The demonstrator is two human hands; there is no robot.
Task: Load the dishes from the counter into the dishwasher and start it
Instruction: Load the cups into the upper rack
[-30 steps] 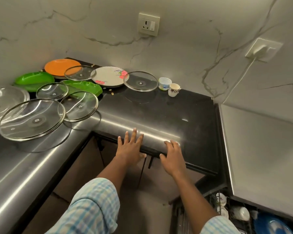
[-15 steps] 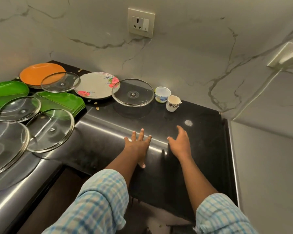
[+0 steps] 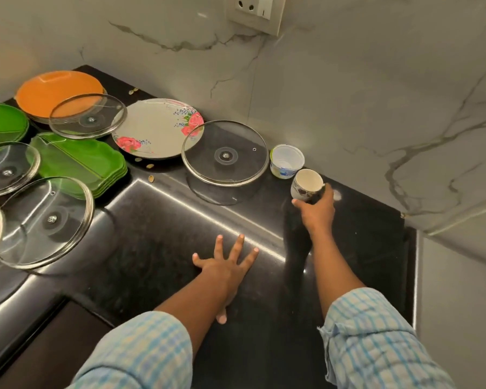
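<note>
Black polished stone makes up the counter (image 3: 157, 248), seen from the head camera looking down into a corner below a marbled wall (image 3: 348, 80). At the back of the counter the right hand (image 3: 317, 213) curls its fingers round the lower part of a small patterned cup (image 3: 306, 185). The cup tilts with its mouth up and toward the camera, and I cannot tell whether its base touches the counter. Just behind the cup, against the wall, stands a white tub (image 3: 286, 161), upright and open. Left of the tub a glass lid (image 3: 225, 155) lies flat, its rim overlapping a floral plate (image 3: 155, 127). The left hand (image 3: 225, 269) lies palm down on the counter with fingers straight and spread, holding nothing, nearer the front edge and well apart from the cup. Farther left sit an orange plate (image 3: 54, 91) with a second lid (image 3: 87, 116) over its edge, a stack of green plates (image 3: 79, 161), and a third lid (image 3: 44, 220) overlapping that stack. Checked sleeves (image 3: 141, 352) cover both arms.
</note>
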